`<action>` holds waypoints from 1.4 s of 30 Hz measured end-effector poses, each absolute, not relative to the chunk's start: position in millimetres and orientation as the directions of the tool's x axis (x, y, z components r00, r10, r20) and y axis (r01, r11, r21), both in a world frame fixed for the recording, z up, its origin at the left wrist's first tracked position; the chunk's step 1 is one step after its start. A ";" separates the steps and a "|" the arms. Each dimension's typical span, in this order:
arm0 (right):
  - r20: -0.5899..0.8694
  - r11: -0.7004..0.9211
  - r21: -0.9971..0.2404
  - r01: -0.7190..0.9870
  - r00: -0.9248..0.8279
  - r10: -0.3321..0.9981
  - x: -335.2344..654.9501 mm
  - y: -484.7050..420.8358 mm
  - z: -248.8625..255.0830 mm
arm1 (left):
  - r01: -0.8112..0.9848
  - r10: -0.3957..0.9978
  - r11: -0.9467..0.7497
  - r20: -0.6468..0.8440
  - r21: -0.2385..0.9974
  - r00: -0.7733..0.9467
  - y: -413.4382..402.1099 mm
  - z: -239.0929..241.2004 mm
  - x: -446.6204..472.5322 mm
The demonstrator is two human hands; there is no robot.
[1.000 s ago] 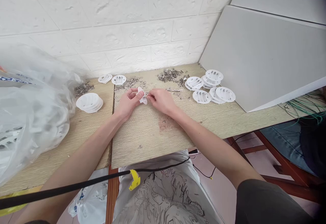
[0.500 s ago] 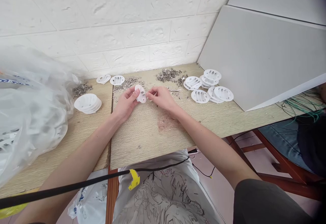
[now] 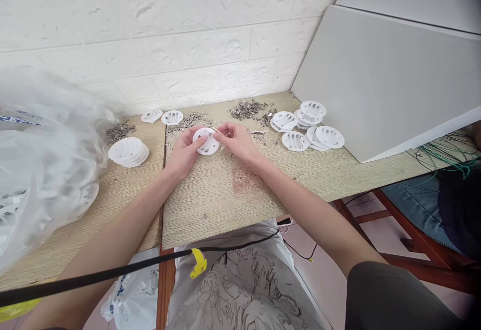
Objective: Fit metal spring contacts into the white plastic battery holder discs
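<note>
A round white plastic plate [image 3: 209, 147] with slots and small metal contacts is held up above the wooden table, its face tilted towards me. My left hand [image 3: 185, 152] grips its left side, thumb lying on the face. At the upper right edge the closed thumb and fingers of my right hand [image 3: 236, 140] meet the plate; whether a small metal piece is also between them is hidden. Behind my hands lie loose metal contacts [image 3: 192, 119] and a darker heap of metal pieces [image 3: 248, 109]. A slim metal tool [image 3: 257, 132] rests right of my right hand.
White plates with contacts [image 3: 295, 140] lie in overlapping piles at right. A plate stack [image 3: 128, 150] and a clear plastic bag [image 3: 48, 170] stand left. A grey panel [image 3: 391, 79] leans at right, near green wires [image 3: 447, 152] and a seated person's leg [image 3: 413, 202]. A black cable [image 3: 112, 273] crosses in front.
The plate has turned from a steep, narrow angle to face me more fully. My right fingers have moved from beside its right edge up onto its upper right edge.
</note>
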State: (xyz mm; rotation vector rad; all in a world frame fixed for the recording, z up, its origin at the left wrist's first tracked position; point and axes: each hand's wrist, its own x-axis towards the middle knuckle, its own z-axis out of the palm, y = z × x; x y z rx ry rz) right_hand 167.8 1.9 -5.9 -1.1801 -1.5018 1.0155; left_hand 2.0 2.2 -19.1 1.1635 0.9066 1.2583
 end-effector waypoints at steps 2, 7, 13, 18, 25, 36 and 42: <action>0.215 0.234 -0.944 0.234 -0.101 0.971 167.5 2.0 -6.2 | -0.173 0.987 -0.100 0.120 0.980 0.110 2.8 -21.8 1.5; 0.265 0.307 -0.901 0.306 -0.174 0.949 167.4 2.1 -9.0 | 0.098 0.975 -0.213 0.205 0.972 0.087 2.6 -23.9 -1.5; 0.248 0.329 -0.831 0.449 -0.231 0.941 169.4 3.4 -11.9 | 0.344 0.976 -0.217 0.189 0.913 0.112 0.1 -17.0 -5.4; 0.164 0.287 -0.846 0.449 -0.292 0.942 170.3 1.7 -9.6 | 0.466 0.970 -0.244 0.205 0.851 0.133 -1.6 -11.1 -7.7; 0.029 0.159 -0.867 0.472 -0.272 0.962 169.9 0.4 -6.6 | 0.505 0.984 -0.159 0.094 0.848 0.151 -2.1 -6.2 -10.3; 0.025 0.184 -0.803 0.567 -0.276 0.961 168.9 1.8 -8.2 | 0.591 0.984 -0.175 0.112 0.787 0.142 -6.0 -5.1 -6.5; 0.001 0.155 -0.828 0.540 -0.274 0.962 169.5 2.0 -6.5 | 0.614 0.982 -0.180 0.107 0.769 0.154 -5.3 -6.4 -7.9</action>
